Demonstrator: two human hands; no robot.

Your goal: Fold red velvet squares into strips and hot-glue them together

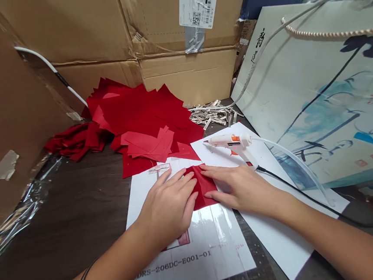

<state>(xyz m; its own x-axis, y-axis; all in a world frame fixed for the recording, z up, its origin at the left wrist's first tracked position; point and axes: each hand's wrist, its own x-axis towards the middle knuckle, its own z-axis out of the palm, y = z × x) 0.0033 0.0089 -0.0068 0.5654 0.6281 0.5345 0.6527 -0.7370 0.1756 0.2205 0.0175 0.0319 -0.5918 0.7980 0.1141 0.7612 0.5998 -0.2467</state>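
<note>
A small folded piece of red fabric (204, 186) lies on a glossy white printed sheet (211, 242) in front of me. My left hand (169, 204) lies flat on its left part, fingers stretched out. From the other side, my right hand (234, 186) presses on the piece's right edge with extended fingers. Neither hand grips anything. A white hot glue gun (230, 143) with an orange trigger rests on a second white sheet (280, 236) just beyond my right hand. A small metal clip (159, 168) lies near my left fingertips.
A heap of red fabric squares (139, 118) lies behind the sheets on the dark table (81, 210). Several metal clips (215, 112) are piled further back. Cardboard boxes (98, 30) wall in the back and left. A printed paper bag (326, 97) leans at right. The glue gun's black cord (309, 199) runs right.
</note>
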